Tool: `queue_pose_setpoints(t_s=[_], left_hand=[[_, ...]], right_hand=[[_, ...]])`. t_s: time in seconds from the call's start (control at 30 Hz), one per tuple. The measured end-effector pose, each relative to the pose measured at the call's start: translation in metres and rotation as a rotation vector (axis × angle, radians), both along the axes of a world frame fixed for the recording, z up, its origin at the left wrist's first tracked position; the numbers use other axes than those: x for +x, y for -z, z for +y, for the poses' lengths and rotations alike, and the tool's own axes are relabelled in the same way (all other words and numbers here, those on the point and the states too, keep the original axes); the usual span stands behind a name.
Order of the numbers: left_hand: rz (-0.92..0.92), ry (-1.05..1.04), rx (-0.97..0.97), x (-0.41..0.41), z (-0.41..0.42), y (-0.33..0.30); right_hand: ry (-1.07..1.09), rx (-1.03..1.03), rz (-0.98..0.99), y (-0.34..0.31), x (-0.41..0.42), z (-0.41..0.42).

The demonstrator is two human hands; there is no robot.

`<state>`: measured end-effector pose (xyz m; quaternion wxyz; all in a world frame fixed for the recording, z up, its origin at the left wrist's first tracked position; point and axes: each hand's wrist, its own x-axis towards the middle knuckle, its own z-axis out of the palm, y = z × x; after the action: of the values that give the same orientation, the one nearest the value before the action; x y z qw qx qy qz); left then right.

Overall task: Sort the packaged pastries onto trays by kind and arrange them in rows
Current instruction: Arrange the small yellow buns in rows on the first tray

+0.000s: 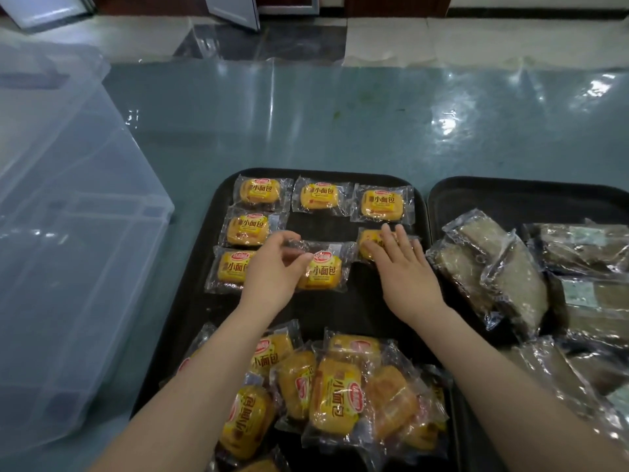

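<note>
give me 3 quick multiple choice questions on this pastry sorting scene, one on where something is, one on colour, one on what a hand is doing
1. Where does the clear plastic bin stand?
A. left of the trays
B. on the right tray
C. behind the trays

2. What colour are the pastries on the left tray?
A. green
B. yellow
C. white

3. What is the right hand doing?
A. lifting a brown packet
B. resting flat on a yellow packet
C. hanging off the table

Key:
1 A, the bin sits beyond the left tray's left edge.
2 B, each yellow packet shows a yellow bun; the brown packets lie on the right tray.
3 B, its straight fingers lie on a packet in the second row, while the left hand pinches another.
</note>
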<state>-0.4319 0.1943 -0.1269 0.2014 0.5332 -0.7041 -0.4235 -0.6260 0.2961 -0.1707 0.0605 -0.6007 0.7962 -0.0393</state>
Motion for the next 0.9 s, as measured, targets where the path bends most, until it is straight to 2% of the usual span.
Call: queue_pose_setpoints(t_s=[0.17,0.27,0.37,0.47,0.53,0.7,0.9], left_hand=[[-0.007,-0.003,-0.088,-0.025,-0.022,0.004],[-0.122,0.034,-0.261,-0.03,-0.024,0.012],[-0.246,0.191,-0.407,-0.031,-0.015,0.021],[-0.4,0.438,-0.381,-0.032,-0.005,0.031],[-0.508,0.531,-0.346,-0.031,-0.003,0.038],[-0.683,0.506,-0.356,-0.034,0.006,0.046],[-0.715,0.466,-0.256,-0.054,0.004,0.048]], right_hand=[[0.02,-0.004,0.048,0.012,-0.001,-0.002],[-0.005,0.0,0.044,0.018,-0.003,-0.002],[-0.02,-0.047,0.011,0.021,-0.008,-0.003],[-0.019,-0.073,-0.004,0.022,-0.01,-0.004],[-0.005,-0.077,-0.01,0.023,-0.008,-0.003],[0.038,-0.118,-0.076,0.024,-0.004,0.002],[0.002,-0.122,-0.076,0.025,0.003,0.004]])
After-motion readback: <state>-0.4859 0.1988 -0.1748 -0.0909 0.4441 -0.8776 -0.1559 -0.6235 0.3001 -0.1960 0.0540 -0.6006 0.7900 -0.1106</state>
